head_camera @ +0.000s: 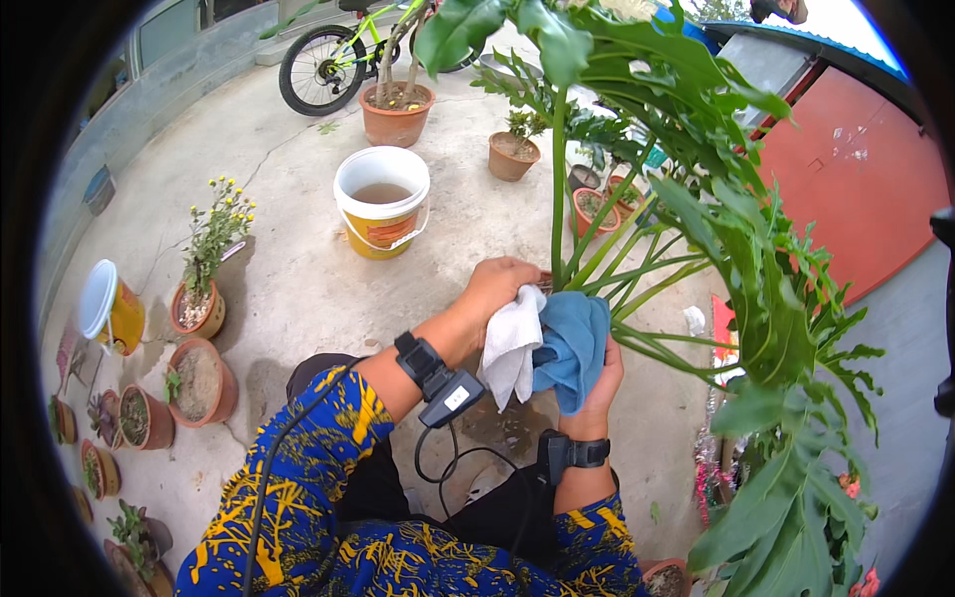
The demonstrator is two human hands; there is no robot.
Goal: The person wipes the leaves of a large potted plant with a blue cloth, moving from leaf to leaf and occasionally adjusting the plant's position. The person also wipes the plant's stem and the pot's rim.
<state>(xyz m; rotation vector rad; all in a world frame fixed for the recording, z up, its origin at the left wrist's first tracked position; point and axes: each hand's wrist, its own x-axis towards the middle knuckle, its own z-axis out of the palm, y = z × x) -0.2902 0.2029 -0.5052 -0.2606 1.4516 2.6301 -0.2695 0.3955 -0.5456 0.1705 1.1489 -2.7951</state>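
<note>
My left hand (pixel 507 280) is at the base of a large potted plant with long green stems (pixel 558 186) and big lobed leaves (pixel 671 67). A white cloth (pixel 513 343) hangs down from it. Beside that, a crumpled blue cloth (pixel 573 343) is in my right hand (pixel 610 377), which cups it from the right side. Both cloths lie close against the stems and hide most of the plant's pot. The fingertips of both hands are partly covered.
A yellow-and-white bucket (pixel 382 201) of murky water stands ahead on the concrete floor (pixel 298 194). Several potted plants and another bucket (pixel 112 307) line the left. A bicycle (pixel 328 71) stands behind a potted tree (pixel 397 116). Leaves spread along the right, before a red door (pixel 858 172).
</note>
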